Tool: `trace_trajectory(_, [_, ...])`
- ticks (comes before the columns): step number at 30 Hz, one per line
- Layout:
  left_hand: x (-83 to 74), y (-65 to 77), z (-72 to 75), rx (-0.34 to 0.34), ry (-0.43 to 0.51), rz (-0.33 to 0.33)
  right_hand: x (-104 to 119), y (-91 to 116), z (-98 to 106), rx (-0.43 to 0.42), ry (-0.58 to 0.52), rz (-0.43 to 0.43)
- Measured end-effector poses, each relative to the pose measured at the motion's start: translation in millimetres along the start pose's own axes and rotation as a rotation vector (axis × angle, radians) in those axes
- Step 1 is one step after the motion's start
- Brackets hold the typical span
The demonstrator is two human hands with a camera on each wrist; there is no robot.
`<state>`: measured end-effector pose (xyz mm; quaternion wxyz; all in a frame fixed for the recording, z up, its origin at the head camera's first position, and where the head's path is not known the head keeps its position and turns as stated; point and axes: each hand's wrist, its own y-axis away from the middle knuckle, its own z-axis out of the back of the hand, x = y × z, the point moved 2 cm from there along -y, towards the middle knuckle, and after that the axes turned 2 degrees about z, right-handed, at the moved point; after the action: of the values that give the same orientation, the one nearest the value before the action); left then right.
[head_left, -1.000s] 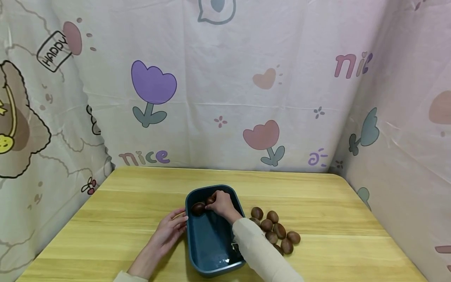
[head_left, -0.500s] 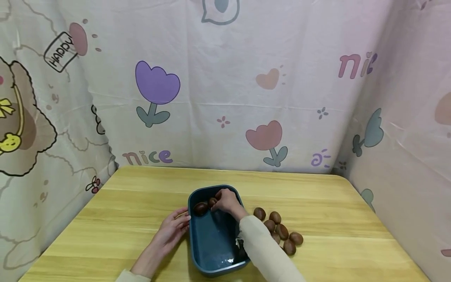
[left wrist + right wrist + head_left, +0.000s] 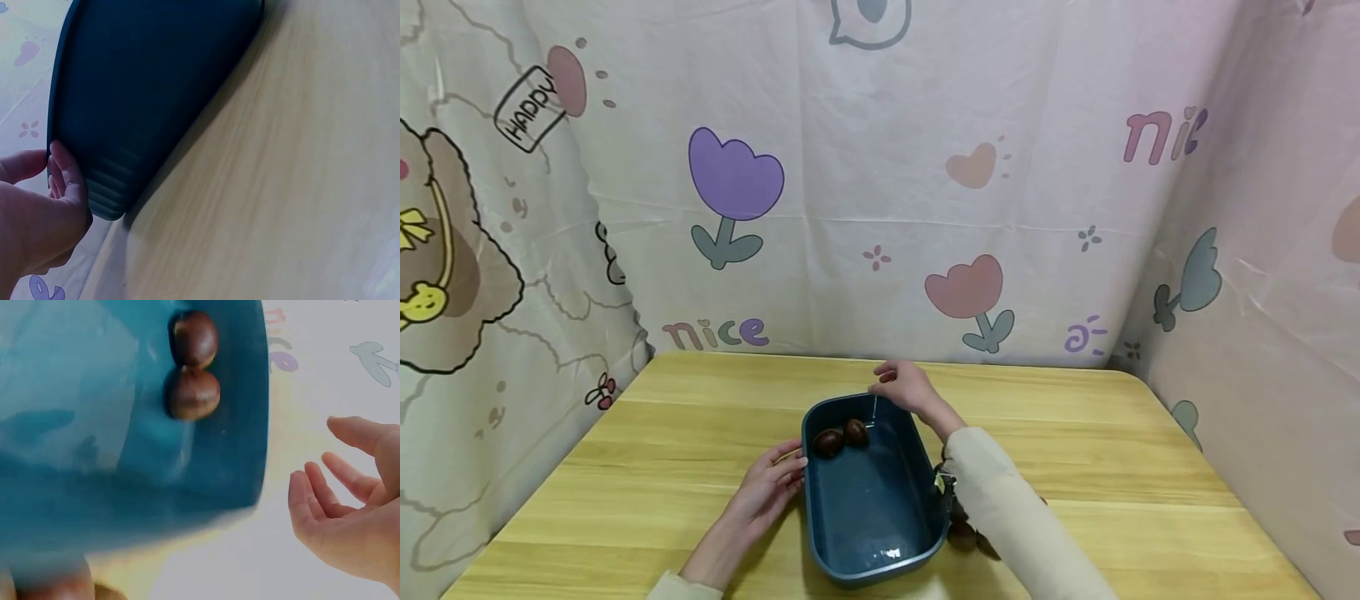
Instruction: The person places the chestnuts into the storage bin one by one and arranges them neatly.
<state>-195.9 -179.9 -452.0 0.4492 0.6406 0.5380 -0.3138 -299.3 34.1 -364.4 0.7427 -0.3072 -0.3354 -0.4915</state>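
Note:
A dark blue-green rectangular plastic box [image 3: 876, 500] stands on the table, with two chestnuts [image 3: 829, 443] inside at its far left end. At the left wall, my left hand [image 3: 766, 487] holds the rim; in the left wrist view its thumb and fingers [image 3: 70, 181] meet at the edge. Over the far right corner my right hand [image 3: 910, 387] is raised, its fingers loosely bent and holding nothing, as the right wrist view confirms. More chestnuts [image 3: 962, 535] lie right of the box, mostly hidden under the right sleeve.
The light wooden table [image 3: 700, 400] reaches back to a printed cloth [image 3: 850, 167] hung behind and along both sides. The right forearm [image 3: 1015, 508] passes above the loose chestnuts beside the box.
My right hand has left the chestnut at the far end inside the box and moved up and right over the rim. Two chestnuts stay inside. The left hand keeps its place.

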Motion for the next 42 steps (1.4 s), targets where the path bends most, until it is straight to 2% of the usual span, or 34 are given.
trace_trajectory(5, [0.1, 0.2, -0.1, -0.006, 0.0, -0.003, -9, 6, 13, -0.008, -0.002, -0.026])
trace_trajectory(11, [0.2, -0.5, -0.8, 0.011, 0.013, -0.004, -30, 17, 23, -0.005, 0.008, -0.047])
trace_trajectory(17, [1.9, -1.1, -1.4, 0.043, 0.01, -0.009, -54, 30, 34, 0.042, 0.01, -0.051])
trace_trajectory(27, [0.9, -0.5, -1.7, 0.022, 0.014, -0.008, -81, 48, 49, 0.147, 0.04, 0.013])
trace_trajectory(35, [1.4, -1.1, -1.1, 0.02, 0.017, -0.003, -99, 62, 55, 0.209, -0.009, 0.019])
trace_trajectory(42, [2.6, -2.5, 0.4, 0.014, 0.016, -0.005, -118, 65, 59, 0.248, -0.018, 0.014])
